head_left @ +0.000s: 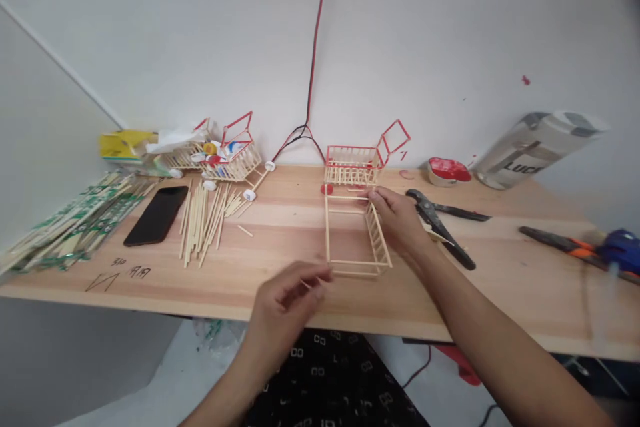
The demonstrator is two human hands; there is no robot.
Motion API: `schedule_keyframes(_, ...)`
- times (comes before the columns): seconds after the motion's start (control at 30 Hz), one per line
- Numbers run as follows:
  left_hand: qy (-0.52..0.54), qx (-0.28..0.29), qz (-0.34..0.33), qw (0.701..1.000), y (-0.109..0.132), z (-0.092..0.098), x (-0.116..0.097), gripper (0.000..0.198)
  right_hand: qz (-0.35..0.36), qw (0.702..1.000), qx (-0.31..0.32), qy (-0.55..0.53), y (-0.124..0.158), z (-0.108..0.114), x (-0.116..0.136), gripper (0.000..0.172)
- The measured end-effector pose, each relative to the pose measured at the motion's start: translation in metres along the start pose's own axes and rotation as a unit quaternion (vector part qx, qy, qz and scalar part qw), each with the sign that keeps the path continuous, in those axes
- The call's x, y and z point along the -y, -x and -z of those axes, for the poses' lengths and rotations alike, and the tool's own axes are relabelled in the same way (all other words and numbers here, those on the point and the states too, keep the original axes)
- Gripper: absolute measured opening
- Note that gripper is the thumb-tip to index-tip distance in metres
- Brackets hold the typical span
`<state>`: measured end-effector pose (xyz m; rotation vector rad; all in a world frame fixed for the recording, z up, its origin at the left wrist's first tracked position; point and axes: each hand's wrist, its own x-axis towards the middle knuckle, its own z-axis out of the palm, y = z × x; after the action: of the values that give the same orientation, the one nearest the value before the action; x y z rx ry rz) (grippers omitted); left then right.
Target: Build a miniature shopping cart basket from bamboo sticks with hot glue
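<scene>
The person's left hand (287, 297) and right hand (400, 217) are both bare, with five-fingered, ordinary human shapes, and the left forearm (233, 370) and right forearm (485, 313) are uncovered as far as the lower part of the view shows them. Over the lap lies a black garment (330, 383), dark and matt-looking, scattered with small pale outlined motifs: little squares set side by side in pairs, plus a corner shape resembling the letter L. Some motifs tilt or blur, and the garment's exact type cannot be told.
</scene>
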<state>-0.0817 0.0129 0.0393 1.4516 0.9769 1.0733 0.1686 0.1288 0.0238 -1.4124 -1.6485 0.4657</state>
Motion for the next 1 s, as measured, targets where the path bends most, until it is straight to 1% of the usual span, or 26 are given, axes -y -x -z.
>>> schedule_keyframes(0.03, -0.036, -0.029, -0.032, 0.998, -0.006, 0.006, -0.002, 0.018, 0.002, 1.0, 0.006, -0.002, -0.001, -0.001, -0.001, 0.034)
schedule_keyframes(0.13, -0.113, -0.058, -0.082, 0.989, -0.025, 0.019, -0.006, 0.017, 0.013, 1.0, 0.021, -0.011, -0.005, -0.004, -0.004, 0.034)
schedule_keyframes(0.23, -0.144, -0.052, -0.113, 0.982, -0.041, 0.022, -0.001, 0.017, 0.02, 0.999, 0.023, -0.018, -0.008, -0.006, -0.006, 0.033)
schedule_keyframes(0.33, -0.15, -0.035, -0.127, 0.98, -0.05, 0.02, 0.007, 0.018, 0.021, 0.999, 0.024, -0.025, -0.009, -0.007, -0.008, 0.032)
schedule_keyframes(0.43, -0.141, -0.021, -0.12, 0.983, -0.053, 0.018, 0.015, 0.018, 0.023, 0.999, 0.023, -0.028, -0.009, -0.008, -0.009, 0.033)
schedule_keyframes(0.53, -0.127, -0.021, -0.101, 0.987, -0.053, 0.018, 0.018, 0.02, 0.021, 0.999, 0.015, -0.022, -0.01, -0.01, -0.012, 0.032)
schedule_keyframes(0.6, -0.116, -0.029, -0.082, 0.989, -0.055, 0.02, 0.017, 0.02, 0.022, 0.999, 0.013, -0.025, -0.01, -0.012, -0.014, 0.032)
schedule_keyframes(0.67, -0.105, -0.049, -0.061, 0.991, -0.062, 0.023, 0.015, 0.02, 0.025, 0.999, 0.014, -0.033, -0.011, -0.014, -0.017, 0.032)
schedule_keyframes(0.73, -0.092, -0.076, -0.046, 0.992, -0.074, 0.028, 0.013, 0.021, 0.029, 0.999, 0.012, -0.036, -0.011, -0.015, -0.02, 0.033)
schedule_keyframes(0.83, -0.059, -0.102, -0.035, 0.992, -0.099, 0.034, 0.012, 0.028, 0.027, 0.999, 0.006, -0.023, -0.011, -0.016, -0.024, 0.035)
schedule_keyframes(0.93, -0.049, -0.084, -0.022, 0.995, -0.124, 0.038, 0.013, 0.036, 0.027, 1.0, -0.01, -0.01, -0.01, -0.014, -0.028, 0.034)
schedule_keyframes(1.0, -0.07, -0.066, -0.023, 0.995, -0.139, 0.039, 0.016, 0.036, 0.037, 0.999, -0.025, 0.0, -0.009, -0.013, -0.028, 0.033)
